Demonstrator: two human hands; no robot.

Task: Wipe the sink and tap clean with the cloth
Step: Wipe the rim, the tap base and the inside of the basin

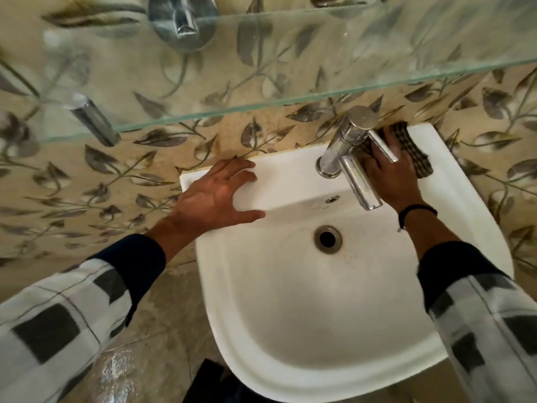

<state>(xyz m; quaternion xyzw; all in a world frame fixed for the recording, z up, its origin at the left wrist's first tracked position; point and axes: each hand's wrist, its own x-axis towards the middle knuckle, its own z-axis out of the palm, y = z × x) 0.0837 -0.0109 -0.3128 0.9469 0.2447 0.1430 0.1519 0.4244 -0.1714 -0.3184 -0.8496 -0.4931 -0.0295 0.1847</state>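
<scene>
One checked cloth [416,154] lies on the back ledge of the sink [290,309], right of centre, just beside the tap [345,152]. Right hand [386,174] presses it, fingers laid fairly flat, slightly blurred. Left hand [215,194] rests flat, fingers spread, on the ledge's left corner. Drain [327,239] sits in the basin below the spout. Sink's back edge meets the leaf-patterned wall [116,173]; glass shelf [290,71] overhangs along the top.

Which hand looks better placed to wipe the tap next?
The right hand: it presses the cloth on the sink just beside the tap. The left hand rests flat and empty on the ledge's other side.
</scene>
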